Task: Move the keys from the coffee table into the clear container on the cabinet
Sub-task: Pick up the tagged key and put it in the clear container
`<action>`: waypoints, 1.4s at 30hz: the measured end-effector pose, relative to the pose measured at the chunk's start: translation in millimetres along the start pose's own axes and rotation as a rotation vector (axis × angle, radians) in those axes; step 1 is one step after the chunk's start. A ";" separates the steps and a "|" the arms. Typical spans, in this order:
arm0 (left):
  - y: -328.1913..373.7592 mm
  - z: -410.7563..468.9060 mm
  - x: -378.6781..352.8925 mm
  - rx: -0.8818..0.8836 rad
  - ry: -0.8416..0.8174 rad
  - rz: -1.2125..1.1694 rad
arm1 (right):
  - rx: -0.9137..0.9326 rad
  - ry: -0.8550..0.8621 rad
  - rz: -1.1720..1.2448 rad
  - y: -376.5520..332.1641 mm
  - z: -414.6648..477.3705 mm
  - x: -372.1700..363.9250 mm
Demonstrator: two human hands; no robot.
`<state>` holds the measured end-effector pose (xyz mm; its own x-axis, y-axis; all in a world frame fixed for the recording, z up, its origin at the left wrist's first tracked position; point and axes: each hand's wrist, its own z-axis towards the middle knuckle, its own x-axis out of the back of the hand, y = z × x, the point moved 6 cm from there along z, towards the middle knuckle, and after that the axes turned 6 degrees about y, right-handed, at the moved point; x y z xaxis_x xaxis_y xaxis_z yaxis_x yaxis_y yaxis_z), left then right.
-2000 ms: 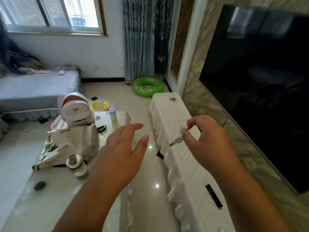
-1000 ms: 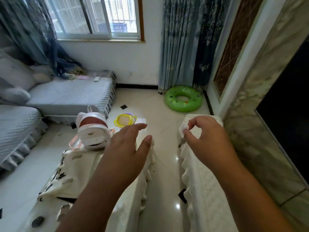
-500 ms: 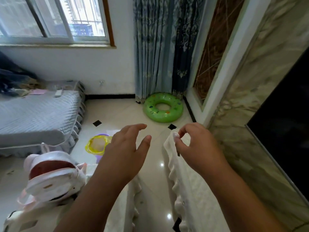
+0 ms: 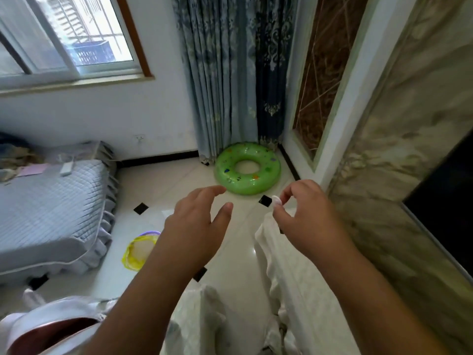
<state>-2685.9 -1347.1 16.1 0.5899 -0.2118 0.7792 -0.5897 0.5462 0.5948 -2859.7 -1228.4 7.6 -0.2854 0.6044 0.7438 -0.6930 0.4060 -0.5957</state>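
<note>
Fingertips of the right hand are pinched on the keys above the cabinet — left hand spread, empty — so the carry is judged underway, the unseen container needing locating next.

Swim ring on floor before curtain. Bed left. Cloth-covered cabinet right, against marble wall.

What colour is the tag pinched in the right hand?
White, seen in the head view: the tag sits pinched in the right hand.
</note>
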 end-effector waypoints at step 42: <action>209.9 424.6 -353.2 -0.725 -0.666 -0.212 | -0.798 0.531 -0.284 285.1 279.6 24.6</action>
<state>-3252.3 -1501.7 -50.5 0.0844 -0.6503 0.7550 0.1000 0.7594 0.6429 -3249.4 -1289.4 -59.3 0.2894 0.5623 0.7746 0.0134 0.8068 -0.5907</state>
